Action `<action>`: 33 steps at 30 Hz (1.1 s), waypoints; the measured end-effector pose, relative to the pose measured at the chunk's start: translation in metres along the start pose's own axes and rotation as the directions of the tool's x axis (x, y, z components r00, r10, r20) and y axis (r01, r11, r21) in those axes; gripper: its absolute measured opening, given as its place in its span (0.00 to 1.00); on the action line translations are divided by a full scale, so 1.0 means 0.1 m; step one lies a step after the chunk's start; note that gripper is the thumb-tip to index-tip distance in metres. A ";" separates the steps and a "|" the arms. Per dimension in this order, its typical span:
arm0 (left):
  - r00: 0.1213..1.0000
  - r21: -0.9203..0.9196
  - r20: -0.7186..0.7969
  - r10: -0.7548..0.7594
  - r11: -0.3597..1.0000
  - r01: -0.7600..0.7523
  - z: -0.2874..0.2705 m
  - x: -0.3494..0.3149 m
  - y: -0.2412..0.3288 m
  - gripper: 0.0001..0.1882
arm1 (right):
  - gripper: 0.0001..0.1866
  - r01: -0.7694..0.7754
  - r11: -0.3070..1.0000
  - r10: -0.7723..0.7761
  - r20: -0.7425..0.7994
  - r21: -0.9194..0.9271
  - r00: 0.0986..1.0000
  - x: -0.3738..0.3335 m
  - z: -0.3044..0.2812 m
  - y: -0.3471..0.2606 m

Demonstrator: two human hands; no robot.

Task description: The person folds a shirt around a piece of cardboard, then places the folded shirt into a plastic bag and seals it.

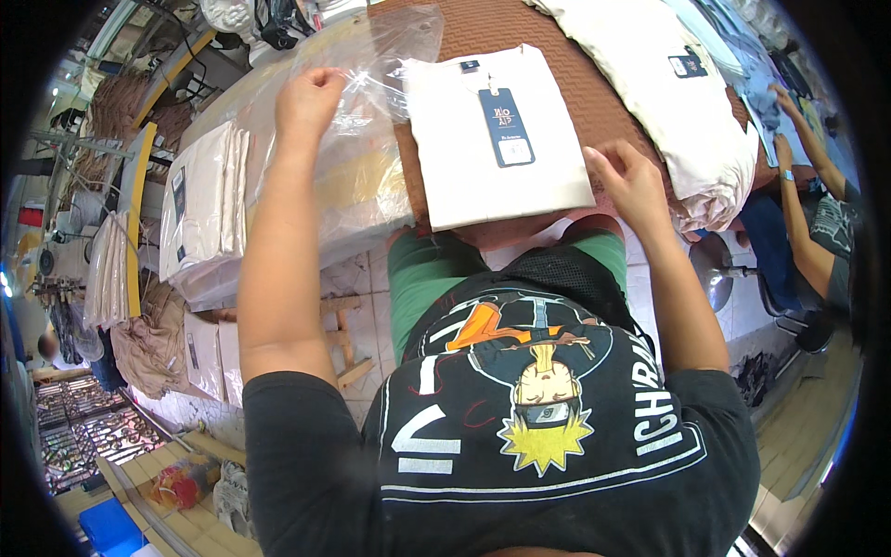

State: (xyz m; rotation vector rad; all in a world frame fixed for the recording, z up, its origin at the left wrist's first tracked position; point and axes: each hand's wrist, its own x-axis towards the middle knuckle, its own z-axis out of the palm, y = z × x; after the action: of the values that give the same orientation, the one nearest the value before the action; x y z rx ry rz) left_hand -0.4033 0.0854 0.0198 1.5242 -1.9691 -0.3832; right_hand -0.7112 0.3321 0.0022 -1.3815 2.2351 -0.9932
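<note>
A folded cream shirt (464, 190) lies flat on the brown-covered table in front of me, collar toward the far side. On its chest rests a dark blue hang tag (508, 130) with a white label. Up at the left, my left hand (312, 104) is closed, fingertips pinching clear thin plastic, seemingly the edge of a plastic bag (399, 70). The bag spreads from there toward the shirt's left edge. My right hand (633, 186) is just off the shirt's right edge, thumb and fingers loosely bent and apart, with nothing seen in it.
Bagged folded shirts (209, 200) are stacked at the table's left over more plastic sheeting (362, 200). A pile of cream shirts (691, 121) with a tag lies to the right. Beyond it, another person's arms (796, 176) reach over light blue cloth. A round-seated stool (713, 269) stands below.
</note>
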 end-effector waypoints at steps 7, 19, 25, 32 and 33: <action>0.980 0.083 -0.191 0.049 0.996 -0.034 -0.39 0.25 -0.07 0.12 | 0.27 -0.598 0.650 0.300 0.565 0.469 0.769 0.10 0.08 0.38; 0.851 0.302 0.408 0.330 0.831 -0.467 0.12 -0.63 -0.16 0.25 | 0.24 -0.168 0.983 0.184 0.337 -0.076 0.924 0.44 -0.09 0.32; 0.840 0.149 0.502 0.207 0.936 -0.320 0.14 -0.69 -0.21 0.36 | 0.22 0.434 0.890 -0.411 0.167 -0.139 0.896 1.17 0.02 -0.23; 0.893 -0.291 0.416 -0.171 0.906 0.309 -0.14 -1.41 0.10 0.19 | 0.24 0.561 0.769 -0.349 0.533 -0.307 0.770 2.14 0.67 -0.55; 0.806 -0.293 0.555 -0.206 0.858 0.421 -0.06 -1.63 0.05 0.16 | 0.24 0.583 0.771 -0.348 0.596 -0.258 0.724 2.14 0.70 -0.67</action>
State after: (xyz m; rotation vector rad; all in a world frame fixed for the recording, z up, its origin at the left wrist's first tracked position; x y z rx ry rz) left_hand -0.3791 0.2424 -0.0194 1.5771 -1.8147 -1.3822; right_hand -0.7279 0.0983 0.0173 -2.1956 1.7542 -0.1584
